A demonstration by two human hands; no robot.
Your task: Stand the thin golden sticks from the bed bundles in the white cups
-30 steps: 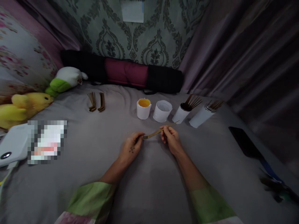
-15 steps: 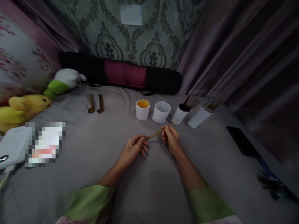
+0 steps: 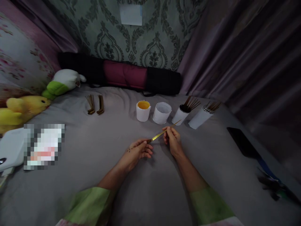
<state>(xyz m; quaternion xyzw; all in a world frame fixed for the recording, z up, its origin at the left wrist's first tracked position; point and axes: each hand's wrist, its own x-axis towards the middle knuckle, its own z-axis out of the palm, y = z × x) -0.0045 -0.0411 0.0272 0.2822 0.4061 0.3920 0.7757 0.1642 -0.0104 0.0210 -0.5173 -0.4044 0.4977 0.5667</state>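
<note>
Between my two hands is a slim gold-coloured stick (image 3: 158,135), slanting up to the right, with a thin pointed far end and a dark brown near end. My left hand (image 3: 136,153) pinches the brown end between thumb and forefinger, its other fingers loosely curled. My right hand (image 3: 172,139) grips the stick nearer the thin end. Just beyond stand a white cup with an orange-yellow inside (image 3: 142,113) and a white cup with a pale inside (image 3: 161,115). Beside them, a white container (image 3: 180,117) and a leaning white container (image 3: 199,120) hold several thin brown sticks.
Two bundles of bent brown strips (image 3: 90,108) (image 3: 100,108) lie on the grey sheet (image 3: 150,194). Plush toys (image 3: 28,106), a white power bank (image 3: 11,146) and a blurred-out rectangle (image 3: 45,146) are left. A black phone (image 3: 242,141) lies right; a black-and-maroon roll (image 3: 124,73) lies behind.
My left hand has shifted slightly right and its fingers have spread a little more. The stick has turned, so its gold face now shines. My right hand has barely moved.
</note>
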